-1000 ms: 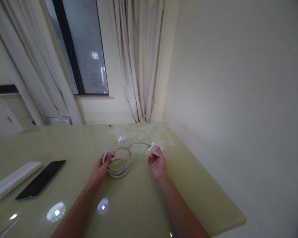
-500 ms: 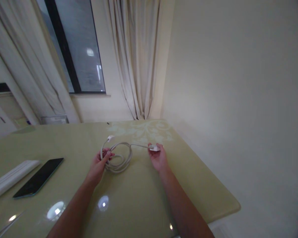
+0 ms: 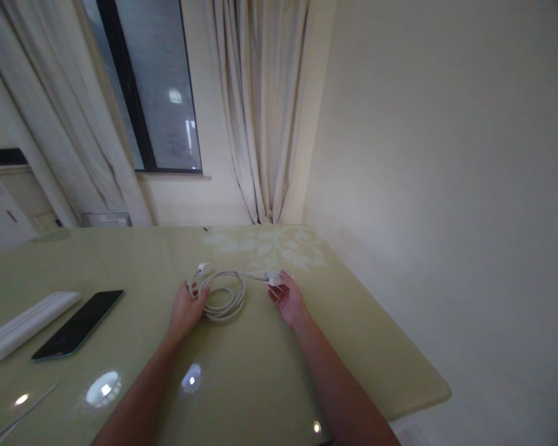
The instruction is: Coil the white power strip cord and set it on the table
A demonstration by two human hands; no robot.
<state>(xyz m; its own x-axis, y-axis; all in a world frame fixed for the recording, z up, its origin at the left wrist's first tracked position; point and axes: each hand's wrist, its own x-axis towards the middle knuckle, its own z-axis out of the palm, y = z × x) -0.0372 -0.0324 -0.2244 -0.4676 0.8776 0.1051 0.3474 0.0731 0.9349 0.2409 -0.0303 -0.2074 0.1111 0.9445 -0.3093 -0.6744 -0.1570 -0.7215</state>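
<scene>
A coiled pale cable (image 3: 235,305) is over the middle of the table. My left hand (image 3: 188,308) grips the left side of its loops, thumb and fingers closed around them. A small white connector (image 3: 204,268) at one end sticks up just beyond that hand. Out to the right, the cable's other end runs to a white plug (image 3: 273,279), which my right hand (image 3: 289,300) holds between thumb and fingers. Part of the plug is hidden by the fingers.
To the left, a black tablet-like slab (image 3: 79,325) lies beside a long white bar (image 3: 30,325). A thin pale cord (image 3: 25,412) is at the lower left. The glossy table (image 3: 376,365) ends near the wall on the right. Curtains (image 3: 260,111) hang behind.
My right hand and the plug have moved left, nearer the coil. The left hand has turned a little, and the connector beyond it sits slightly lower.
</scene>
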